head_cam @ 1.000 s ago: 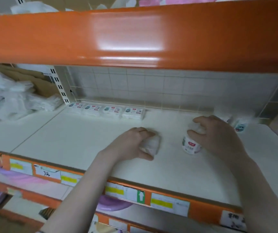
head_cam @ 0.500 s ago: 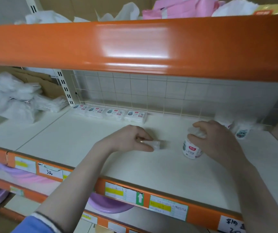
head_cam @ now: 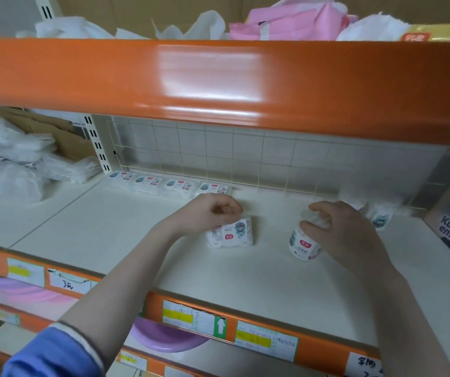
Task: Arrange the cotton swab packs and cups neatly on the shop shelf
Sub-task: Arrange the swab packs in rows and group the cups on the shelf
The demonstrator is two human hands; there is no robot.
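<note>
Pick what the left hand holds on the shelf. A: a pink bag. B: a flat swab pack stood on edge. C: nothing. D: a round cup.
B: the left hand pinches the top of a swab pack standing on the shelf; the cup is under the right hand.

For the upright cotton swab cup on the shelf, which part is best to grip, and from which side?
Grip the cotton swab cup around its upper rim, coming from above and the front. It stands upright with round walls, and the right hand already curls over its top; the shelf around it is open.
</note>
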